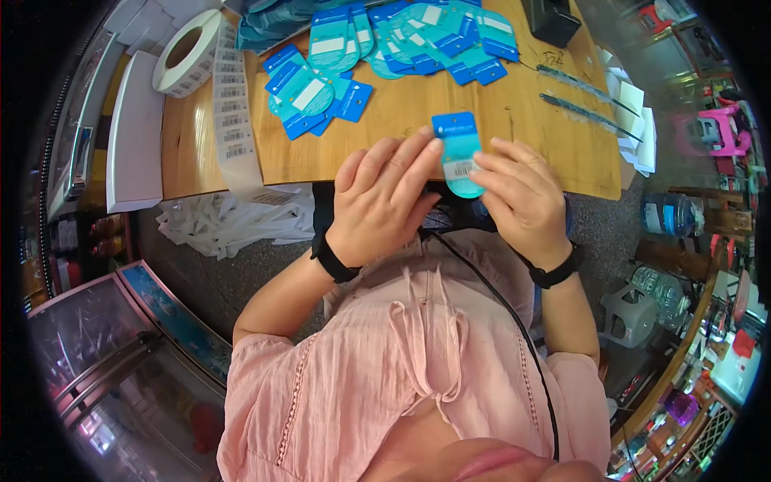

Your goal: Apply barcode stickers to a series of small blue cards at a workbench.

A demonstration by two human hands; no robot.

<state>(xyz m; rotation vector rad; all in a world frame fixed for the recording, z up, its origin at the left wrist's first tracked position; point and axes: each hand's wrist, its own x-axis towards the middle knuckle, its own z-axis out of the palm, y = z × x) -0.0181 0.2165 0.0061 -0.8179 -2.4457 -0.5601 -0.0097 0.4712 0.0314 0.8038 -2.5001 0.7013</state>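
A blue and turquoise card point(461, 146) with a rounded lower end and a small hole at its top is at the table's near edge. A white barcode label point(459, 169) lies on its lower half. My right hand point(522, 189) grips the card's right side, its fingertips over the label's edge. My left hand point(385, 189) is beside the card's left edge, fingers stretched out and thumb apart; the index fingertip is close to or touching the card. Loose piles of similar cards point(307, 96) lie farther back on the wooden table.
A roll of barcode labels point(186, 55) stands at the back left; its strip point(233, 132) runs over the near edge. Beside it is a white box point(135, 132). Two thin dark strips point(590, 112) and a black holder point(552, 22) are at right. White backing paper point(233, 221) heaps below.
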